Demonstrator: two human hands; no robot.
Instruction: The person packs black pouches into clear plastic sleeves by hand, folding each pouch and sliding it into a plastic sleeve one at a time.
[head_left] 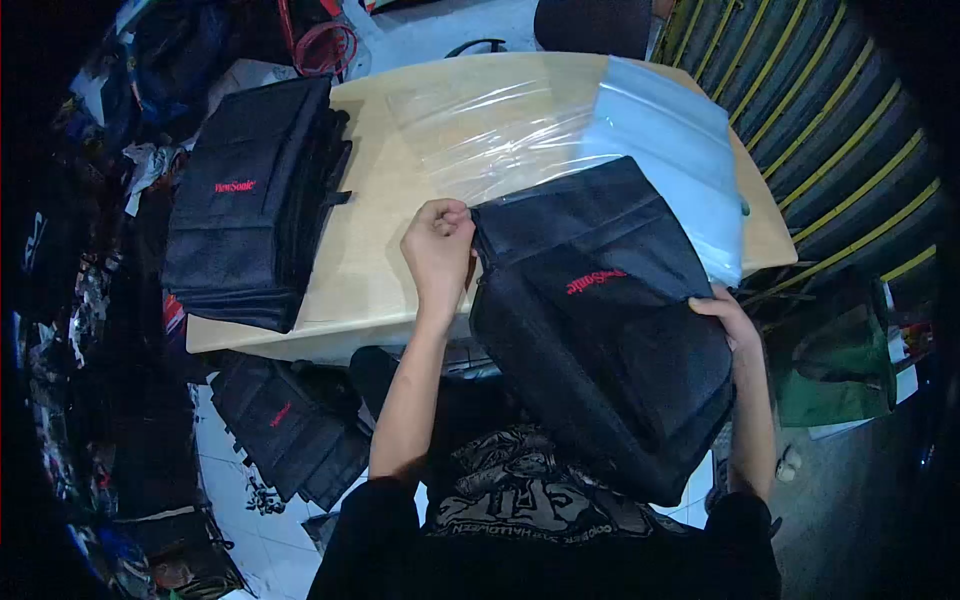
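Observation:
A black fabric bag (610,350) with red ViewSonic lettering is tilted between my hands, its upper part over the table and its lower part against my body. My left hand (440,245) is closed in a pinch at the bag's upper left corner, by a dark seam or zipper edge. On the opposite side, my right hand (730,318) grips the bag's edge, thumb on the front face and the other fingers mostly hidden behind. Clear plastic sleeves (490,130) lie flat just beyond the bag, beside a bluish stack of plastic (665,140).
A tall stack of similar black bags (250,200) stands on the left of the wooden table (370,240). More black bags (290,430) sit below the table's front edge. Yellow-edged slats (830,150) rise at the right, above a green bag (835,370).

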